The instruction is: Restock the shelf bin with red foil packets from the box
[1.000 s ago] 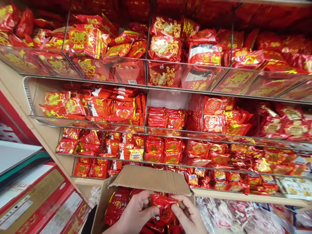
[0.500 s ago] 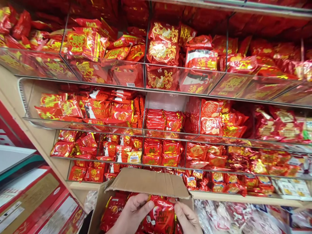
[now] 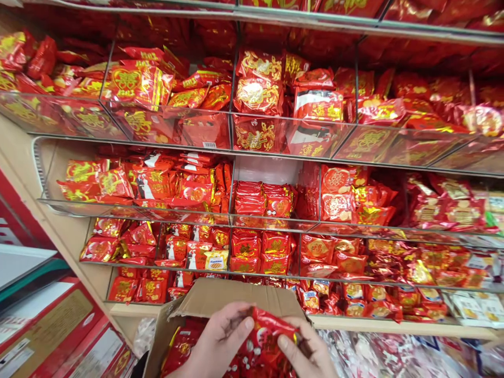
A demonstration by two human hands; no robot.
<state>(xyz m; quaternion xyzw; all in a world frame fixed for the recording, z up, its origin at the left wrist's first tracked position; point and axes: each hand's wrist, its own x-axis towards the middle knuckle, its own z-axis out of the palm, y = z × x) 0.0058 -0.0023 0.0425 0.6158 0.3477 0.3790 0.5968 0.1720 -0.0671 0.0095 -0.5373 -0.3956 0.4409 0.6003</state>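
Note:
A shiny red snack packet [image 3: 264, 341] with dark lettering is held over an open cardboard box [image 3: 236, 294]. My left hand [image 3: 222, 338] pinches its upper left edge between thumb and fingers. On the other side, my right hand [image 3: 309, 349] grips the right edge, thumb across the front. The packet tilts, with its top edge sloping down to the right. More red packets [image 3: 179, 346] lie inside the box, partly hidden behind my left hand. The box's far flap stands up beyond my hands.
Shelves with clear plastic fronts rise ahead, filled with red packets [image 3: 248, 205]. Several red packets sit in the lowest row [image 3: 151, 290] behind the box. Red cartons [image 3: 51, 336] stand at left. Clear-bagged goods [image 3: 378, 352] lie below the shelf at right.
My hands have lifted the packet slightly and tilted it. My right thumb now lies across its front. The view has tipped a little upward, showing more of the top shelf.

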